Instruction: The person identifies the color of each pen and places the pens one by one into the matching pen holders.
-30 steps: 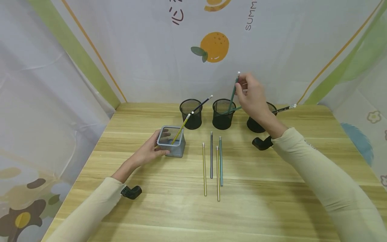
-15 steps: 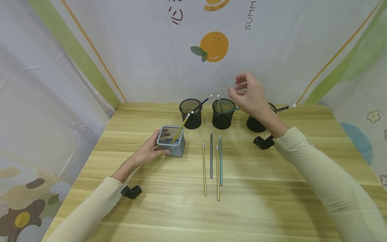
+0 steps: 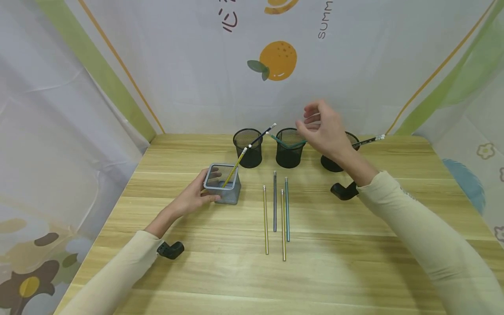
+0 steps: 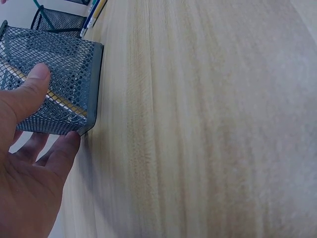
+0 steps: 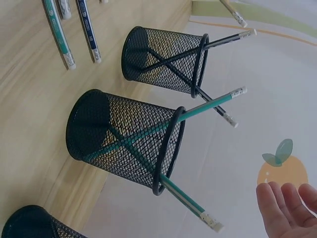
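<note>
My left hand [image 3: 193,199] holds a square grey mesh pen holder [image 3: 228,197], thumb on its near side and fingers round the back. A yellow pencil [image 3: 235,167] leans inside it. My right hand [image 3: 324,129] hovers, empty and loosely bent, above and right of the middle round black mesh cup [image 3: 289,159]. Two green pencils cross in that cup: one leans left [image 3: 278,140], and the other green pencil [image 5: 185,198] shows fully in the right wrist view. The left black cup [image 3: 250,159] holds dark blue pencils [image 3: 267,131].
The right black cup [image 3: 331,164], partly behind my right hand, holds black pencils [image 3: 368,141]. Several pencils lie on the wooden table [image 3: 220,271] in front of the cups, among them a yellow pencil [image 3: 265,223] and a green pencil [image 3: 287,210]. A printed curtain [image 3: 197,78] hangs behind.
My right hand has let go of the green pencil, which dropped into the middle cup and tipped over to the left. The left hand and grey pen holder have stayed still.
</note>
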A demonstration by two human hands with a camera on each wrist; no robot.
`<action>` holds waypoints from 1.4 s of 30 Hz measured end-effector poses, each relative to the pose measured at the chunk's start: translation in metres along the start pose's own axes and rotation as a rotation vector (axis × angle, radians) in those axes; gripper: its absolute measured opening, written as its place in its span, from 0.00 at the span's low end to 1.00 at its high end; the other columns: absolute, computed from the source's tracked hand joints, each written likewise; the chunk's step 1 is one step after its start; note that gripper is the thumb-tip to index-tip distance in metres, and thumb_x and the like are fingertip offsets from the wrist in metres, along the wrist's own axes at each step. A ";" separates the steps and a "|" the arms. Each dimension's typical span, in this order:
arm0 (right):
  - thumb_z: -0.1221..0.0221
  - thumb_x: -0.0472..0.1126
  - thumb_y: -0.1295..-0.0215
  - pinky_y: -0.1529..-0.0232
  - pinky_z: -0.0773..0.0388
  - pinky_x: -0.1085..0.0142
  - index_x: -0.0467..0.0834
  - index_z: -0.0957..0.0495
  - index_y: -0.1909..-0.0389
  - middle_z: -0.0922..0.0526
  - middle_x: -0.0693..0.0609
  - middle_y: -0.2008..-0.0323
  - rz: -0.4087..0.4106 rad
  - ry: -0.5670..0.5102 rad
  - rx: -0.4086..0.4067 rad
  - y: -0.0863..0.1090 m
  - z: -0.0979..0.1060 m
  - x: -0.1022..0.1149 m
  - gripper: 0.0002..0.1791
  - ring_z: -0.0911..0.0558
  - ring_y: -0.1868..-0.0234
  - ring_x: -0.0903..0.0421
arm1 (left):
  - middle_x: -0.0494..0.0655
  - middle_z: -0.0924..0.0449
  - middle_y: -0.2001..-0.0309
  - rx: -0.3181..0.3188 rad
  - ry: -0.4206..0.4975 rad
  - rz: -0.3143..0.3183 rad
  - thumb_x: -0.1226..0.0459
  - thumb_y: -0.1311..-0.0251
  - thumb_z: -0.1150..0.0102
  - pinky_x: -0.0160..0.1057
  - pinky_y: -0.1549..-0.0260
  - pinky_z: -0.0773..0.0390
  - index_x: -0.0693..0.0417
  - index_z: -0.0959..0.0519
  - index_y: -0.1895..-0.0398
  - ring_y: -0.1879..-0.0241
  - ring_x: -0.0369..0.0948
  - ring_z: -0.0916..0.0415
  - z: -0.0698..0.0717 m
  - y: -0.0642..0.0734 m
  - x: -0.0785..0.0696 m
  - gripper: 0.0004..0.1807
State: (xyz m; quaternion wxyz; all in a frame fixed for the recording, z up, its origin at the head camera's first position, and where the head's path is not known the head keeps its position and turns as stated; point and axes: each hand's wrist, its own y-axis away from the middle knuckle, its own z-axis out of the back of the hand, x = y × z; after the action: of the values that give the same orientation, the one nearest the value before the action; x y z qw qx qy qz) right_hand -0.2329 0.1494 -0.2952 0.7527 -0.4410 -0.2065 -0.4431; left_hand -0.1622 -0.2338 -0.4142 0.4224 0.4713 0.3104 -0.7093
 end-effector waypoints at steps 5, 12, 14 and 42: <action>0.37 0.35 0.32 0.51 0.16 0.56 0.31 0.28 0.47 0.22 0.41 0.55 0.050 0.018 0.021 0.007 -0.003 0.001 0.18 0.18 0.56 0.47 | 0.68 0.43 0.27 0.002 -0.004 0.003 0.81 0.39 0.36 0.58 0.36 0.32 0.65 0.50 0.23 0.29 0.63 0.42 0.000 0.000 0.000 0.45; 0.37 0.33 0.33 0.52 0.16 0.53 0.32 0.28 0.48 0.23 0.40 0.56 0.099 0.037 0.081 0.016 -0.009 0.003 0.16 0.18 0.57 0.47 | 0.69 0.43 0.28 0.005 -0.002 0.004 0.80 0.39 0.36 0.59 0.35 0.32 0.65 0.50 0.23 0.29 0.63 0.43 0.001 0.001 0.000 0.45; 0.37 0.32 0.33 0.52 0.16 0.54 0.32 0.28 0.48 0.23 0.41 0.56 0.091 0.033 0.093 0.019 -0.010 0.004 0.16 0.18 0.57 0.47 | 0.69 0.43 0.28 0.006 -0.002 0.004 0.80 0.39 0.36 0.59 0.35 0.32 0.65 0.51 0.23 0.29 0.63 0.43 0.001 0.001 0.000 0.45; 0.35 0.37 0.34 0.58 0.17 0.56 0.35 0.24 0.56 0.21 0.39 0.58 0.040 0.205 0.378 0.054 -0.055 -0.015 0.12 0.20 0.59 0.47 | 0.69 0.43 0.28 0.005 -0.002 0.007 0.81 0.39 0.36 0.58 0.36 0.32 0.65 0.51 0.23 0.29 0.63 0.43 0.000 0.000 -0.001 0.46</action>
State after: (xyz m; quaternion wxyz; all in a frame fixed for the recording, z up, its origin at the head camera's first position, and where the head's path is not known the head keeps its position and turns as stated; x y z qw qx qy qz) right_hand -0.1991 0.1220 -0.3608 0.8478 -0.2486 -0.1994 -0.4238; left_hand -0.1622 -0.2336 -0.4132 0.4240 0.4728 0.3063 -0.7091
